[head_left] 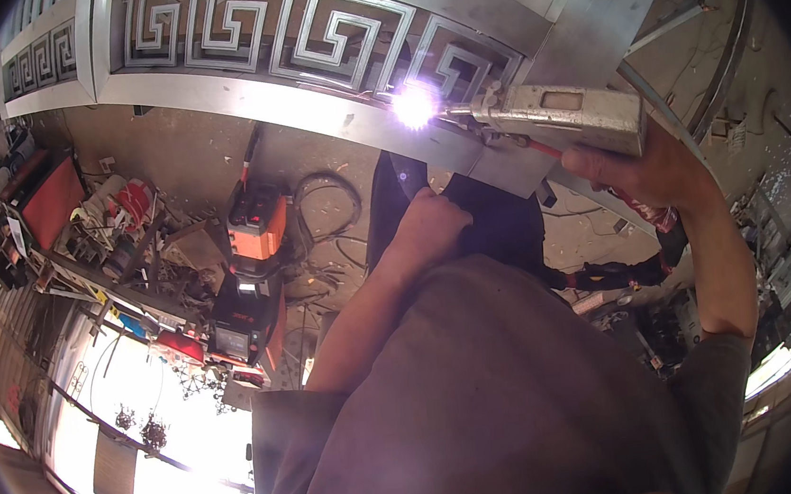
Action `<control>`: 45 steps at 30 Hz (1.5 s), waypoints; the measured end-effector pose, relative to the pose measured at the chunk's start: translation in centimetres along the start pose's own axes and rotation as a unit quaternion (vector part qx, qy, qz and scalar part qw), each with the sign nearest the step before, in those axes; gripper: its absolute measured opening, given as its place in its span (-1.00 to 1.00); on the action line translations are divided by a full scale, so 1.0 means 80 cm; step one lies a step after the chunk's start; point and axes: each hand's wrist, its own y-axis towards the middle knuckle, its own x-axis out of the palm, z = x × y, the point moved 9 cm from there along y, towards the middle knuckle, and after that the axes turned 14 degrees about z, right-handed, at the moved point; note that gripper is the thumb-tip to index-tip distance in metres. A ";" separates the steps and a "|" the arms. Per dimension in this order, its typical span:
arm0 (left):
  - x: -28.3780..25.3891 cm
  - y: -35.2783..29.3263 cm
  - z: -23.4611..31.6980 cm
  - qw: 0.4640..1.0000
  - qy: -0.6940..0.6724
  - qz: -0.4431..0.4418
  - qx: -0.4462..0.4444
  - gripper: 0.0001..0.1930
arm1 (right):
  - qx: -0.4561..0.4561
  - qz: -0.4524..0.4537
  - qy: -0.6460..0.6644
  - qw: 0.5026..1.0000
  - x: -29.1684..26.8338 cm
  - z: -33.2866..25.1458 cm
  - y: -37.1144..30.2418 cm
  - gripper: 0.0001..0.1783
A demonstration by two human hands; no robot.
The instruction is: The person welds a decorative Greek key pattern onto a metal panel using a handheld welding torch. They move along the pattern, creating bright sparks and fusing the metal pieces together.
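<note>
We're welding silver metal fretwork (pixel 304 35)
Our right hand (pixel 631 172) is grasping the boxy silver torch (pixel 573 111), ideally steadily; left hand (pixel 436 224) clenching nearer.

Tip of silver boxy metal torch (pixel 569 116) lost in white-violet glare (pixel 415 108); silver key-patterned metal panel (pixel 239 100) cut by upper edge.

My torch (pixel 582 110) looks like bare metal, scuffed and dull. The frame (pixel 297 111) is smooth metal, glossy in places, and its fretwork (pixel 343 23) is metal too, with a satin sheen. My shirt (pixel 494 380) is matt cloth; the floor (pixel 185 139) looks matt and rough with grit.
</note>
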 end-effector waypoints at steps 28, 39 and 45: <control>-0.005 -0.045 -0.061 1.000 -0.007 0.024 -0.017 -0.80 | -0.109 -0.025 0.029 0.993 0.069 -0.099 0.088 -0.43; 0.003 -0.045 -0.065 1.000 -0.001 0.008 -0.016 -0.81 | -0.109 -0.016 0.012 0.994 0.076 -0.100 0.088 -0.43; 0.006 -0.044 -0.065 1.000 0.005 0.002 -0.014 -0.82 | -0.108 -0.005 -0.016 0.994 0.079 -0.104 0.082 -0.39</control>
